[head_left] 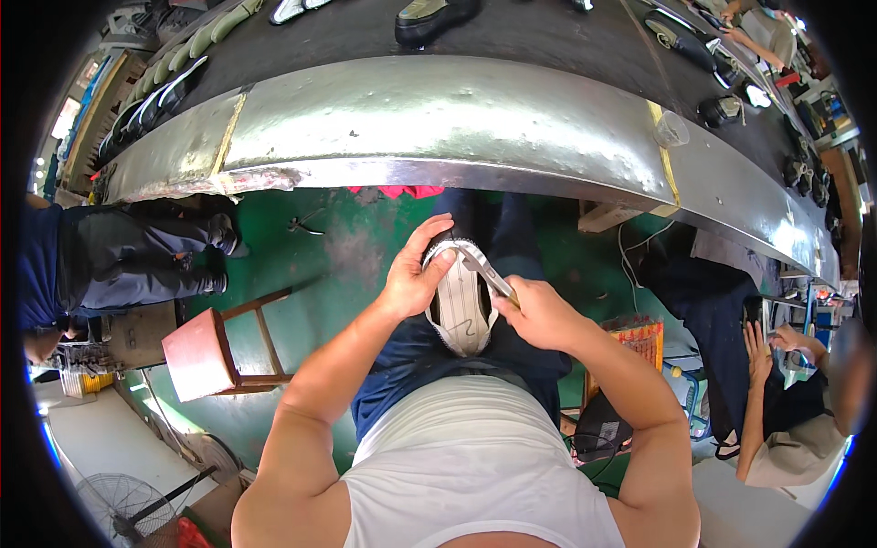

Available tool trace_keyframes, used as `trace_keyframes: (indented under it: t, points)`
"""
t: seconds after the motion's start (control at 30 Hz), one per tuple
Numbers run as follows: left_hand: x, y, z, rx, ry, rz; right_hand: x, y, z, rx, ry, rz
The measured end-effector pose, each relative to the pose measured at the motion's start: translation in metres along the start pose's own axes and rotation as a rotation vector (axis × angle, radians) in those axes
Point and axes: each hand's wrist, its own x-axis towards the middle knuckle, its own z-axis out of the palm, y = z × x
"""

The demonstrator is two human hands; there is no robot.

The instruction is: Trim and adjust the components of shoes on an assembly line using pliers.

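Cream, striped-bottomed shoe lies upturned, left hand gripping its end, likely for steadiness. Right hand clasps long silvery metal tool

The left arm and right arm rise, bent, from the frame's bottom, left grip clasping near centre, right grip curled tight.

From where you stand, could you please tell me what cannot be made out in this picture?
In the head view:
Upper side of the held shoe: hidden, as its pale underside faces the camera.
Part of the handles of the metal tool: covered by the right hand.
The patch under the thumb of the left hand: covered by it.
The rest of the wire fan: cut off by the lower edge.
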Motion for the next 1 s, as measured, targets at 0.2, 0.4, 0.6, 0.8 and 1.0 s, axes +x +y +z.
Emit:
trace_keyframes:
  t: [0.2, 0.4, 0.6, 0.8, 1.0]
  points:
    - [-0.002, -0.005, -0.001, -0.177, 0.090, -0.049, 0.021, 0.021, 0.012, -0.359, 0.240, -0.285]
    - [-0.004, 0.017, 0.008, -0.379, 0.138, -0.344, -0.011, -0.001, -0.005, -0.563, 0.166, -0.143]
    - [-0.032, 0.049, 0.008, 0.064, -0.226, 0.109, -0.026, 0.021, 0.001, 0.277, 0.431, -0.476]
    - [-0.063, 0.055, 0.034, 0.152, -0.252, 0.325, 0.005, 0.002, 0.030, 0.543, 0.353, -0.567]
    - [-0.083, 0.048, 0.056, 0.130, -0.034, 0.363, 0.002, -0.013, 0.026, 0.349, 0.368, -0.535]
